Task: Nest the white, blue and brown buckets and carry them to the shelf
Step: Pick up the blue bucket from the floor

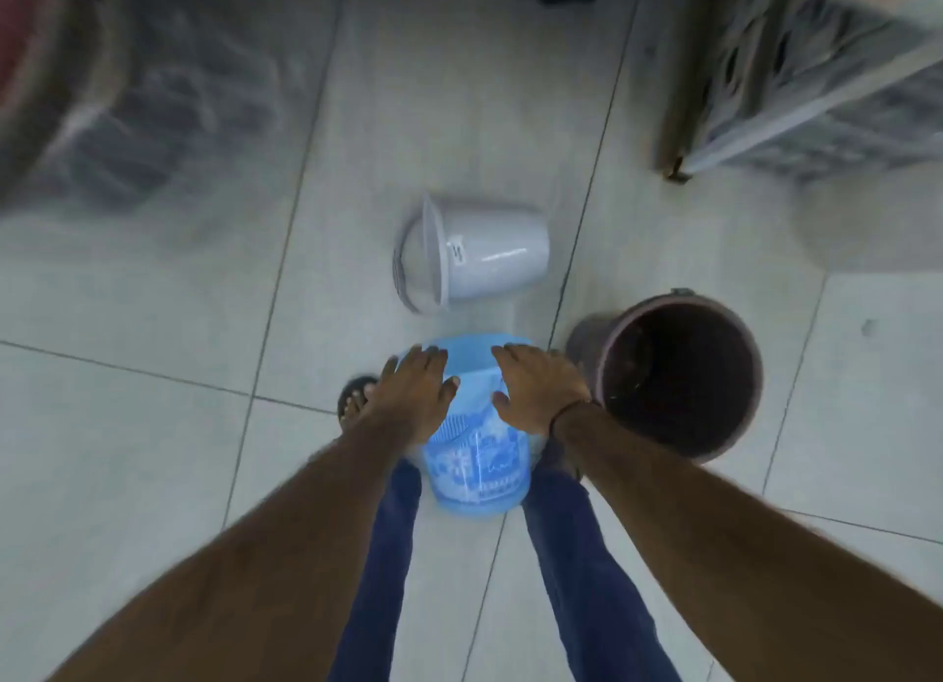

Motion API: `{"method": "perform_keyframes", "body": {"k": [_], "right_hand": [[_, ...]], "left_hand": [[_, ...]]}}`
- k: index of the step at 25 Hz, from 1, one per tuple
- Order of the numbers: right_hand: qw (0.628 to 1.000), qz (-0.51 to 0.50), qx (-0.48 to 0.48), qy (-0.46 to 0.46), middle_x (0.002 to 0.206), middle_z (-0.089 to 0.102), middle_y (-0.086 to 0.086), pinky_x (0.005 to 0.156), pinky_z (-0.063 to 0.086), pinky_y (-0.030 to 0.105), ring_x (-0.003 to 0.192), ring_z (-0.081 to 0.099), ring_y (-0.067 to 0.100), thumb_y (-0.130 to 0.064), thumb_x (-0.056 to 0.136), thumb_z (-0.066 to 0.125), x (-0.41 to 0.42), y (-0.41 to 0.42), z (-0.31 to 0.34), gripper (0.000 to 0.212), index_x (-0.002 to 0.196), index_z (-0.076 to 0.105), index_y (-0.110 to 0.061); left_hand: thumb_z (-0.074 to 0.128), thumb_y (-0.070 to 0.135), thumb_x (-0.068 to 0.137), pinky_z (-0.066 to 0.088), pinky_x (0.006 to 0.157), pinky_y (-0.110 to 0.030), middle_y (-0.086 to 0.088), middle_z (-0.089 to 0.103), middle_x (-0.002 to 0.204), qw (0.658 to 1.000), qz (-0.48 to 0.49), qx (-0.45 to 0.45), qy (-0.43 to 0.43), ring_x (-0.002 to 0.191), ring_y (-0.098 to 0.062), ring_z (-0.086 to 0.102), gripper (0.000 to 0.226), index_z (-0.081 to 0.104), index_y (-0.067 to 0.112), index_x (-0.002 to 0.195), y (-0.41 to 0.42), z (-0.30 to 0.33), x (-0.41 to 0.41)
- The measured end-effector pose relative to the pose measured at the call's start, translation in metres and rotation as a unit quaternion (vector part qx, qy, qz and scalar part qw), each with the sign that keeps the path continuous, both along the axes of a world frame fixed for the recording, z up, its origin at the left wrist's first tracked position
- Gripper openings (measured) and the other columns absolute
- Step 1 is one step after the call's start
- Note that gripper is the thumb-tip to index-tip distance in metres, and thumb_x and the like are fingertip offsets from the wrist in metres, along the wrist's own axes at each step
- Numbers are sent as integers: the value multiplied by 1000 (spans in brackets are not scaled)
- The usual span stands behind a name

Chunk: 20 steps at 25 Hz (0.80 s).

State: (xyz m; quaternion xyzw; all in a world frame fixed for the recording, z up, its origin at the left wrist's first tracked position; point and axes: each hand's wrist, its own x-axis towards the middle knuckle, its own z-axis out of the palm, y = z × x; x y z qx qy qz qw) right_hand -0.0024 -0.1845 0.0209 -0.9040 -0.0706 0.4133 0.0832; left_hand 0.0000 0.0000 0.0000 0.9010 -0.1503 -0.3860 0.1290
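I'm looking straight down at pale floor tiles (153, 452), and there's clutter on 2 sides. Top left, a blurred heap of dark goods under clear plastic (127, 120) crowds the corner. Top right, a grey shelf unit (816, 94) juts in at an angle, its lower corner well apart from the buckets. The white bucket (474, 255) lies on its side ahead of me, mouth facing left, with its handle swung out past the rim. The brown bucket (678, 375) stands upright just right of my right wrist, mouth open to the camera, right next to the blue one. Open tile runs clear to the left and down both sides of my blue trouser legs (388, 554); a sandalled foot (354, 398) shows beside the left wrist. Between white and blue there's only a narrow strip of floor. Now the grip: the blue bucket (477, 469) sits between my legs. My left hand (421, 393) is flat on its upper left side, fingers spread, and my right hand (536, 390) presses the upper right, fingers loosely splayed. Both palms clamp the bucket from opposite sides rather than curling round anything.
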Motion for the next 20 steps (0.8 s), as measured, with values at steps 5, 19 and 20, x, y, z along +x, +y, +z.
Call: {"method": "perform_keyframes", "body": {"k": [5, 19, 20], "right_hand": [[996, 85, -14, 4, 136, 56, 8, 104, 38, 45, 126, 51, 28, -35, 96, 51, -10, 13, -104, 46, 137, 48, -14], [977, 199, -26, 70, 56, 65, -3, 59, 50, 31, 56, 64, 21, -14, 59, 82, -134, -6, 18, 17, 61, 68, -25], [974, 212, -36, 64, 59, 66, -4, 62, 52, 32, 60, 65, 21, -12, 61, 80, -138, -7, 10, 17, 64, 69, -25]], "left_hand": [[36, 26, 102, 36, 101, -42, -16, 59, 128, 999, -27, -32, 20, 119, -35, 52, 40, 48, 7, 135, 5, -95, -16], [71, 18, 77, 48, 62, -37, -1, 62, 75, 983, -181, -8, 22, 71, -22, 59, 14, 63, 17, 88, -13, 21, -157], [72, 16, 74, 48, 62, -38, -2, 62, 75, 982, -188, 19, 25, 71, -23, 59, 17, 63, 17, 88, -17, 10, -166]]}}
